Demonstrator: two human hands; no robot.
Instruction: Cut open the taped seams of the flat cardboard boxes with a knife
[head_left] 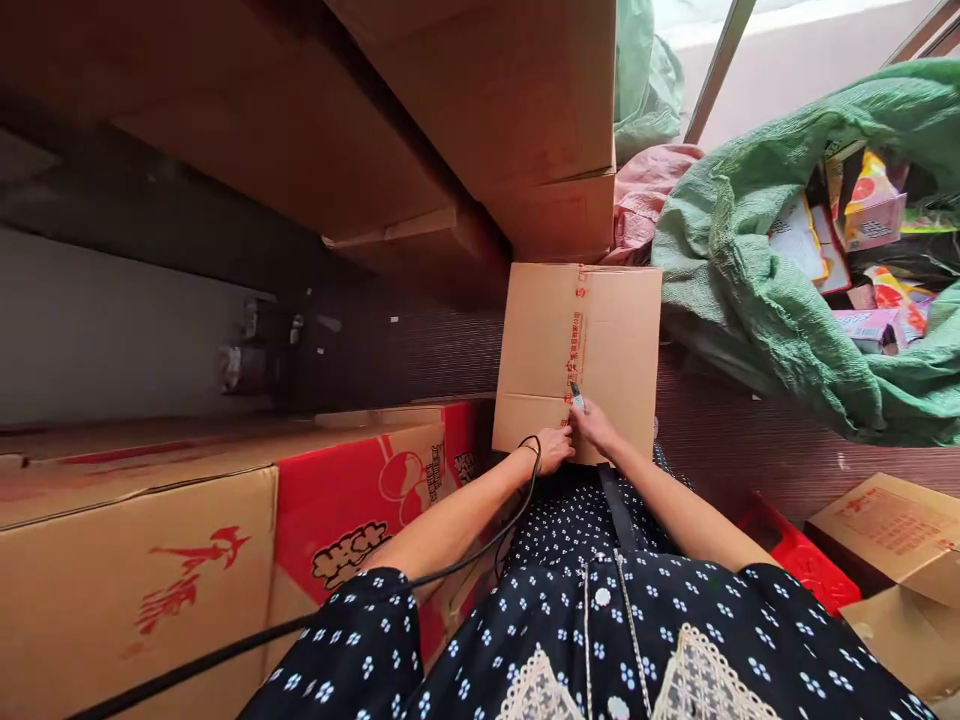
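A closed cardboard box [619,340] sits right in front of me, with clear tape [577,325] printed in red running along its middle seam. My right hand [595,424] is closed around a small utility knife [577,396], whose dark tip lies over the tape in the near half of the box. Just to its left, my left hand [555,448] rests at the near edge of the box by the tape's end. Its fingers are pinched together, and what they hold, if anything, is hidden.
A green woven sack [720,230] full of colourful packets stands at the right. Large cartons [555,100] are stacked ahead, and red-printed boxes [352,500] line my left. A black cable [247,640] crosses my left arm. At lower right are a red plastic stool-like object [806,565] and an open carton [885,525].
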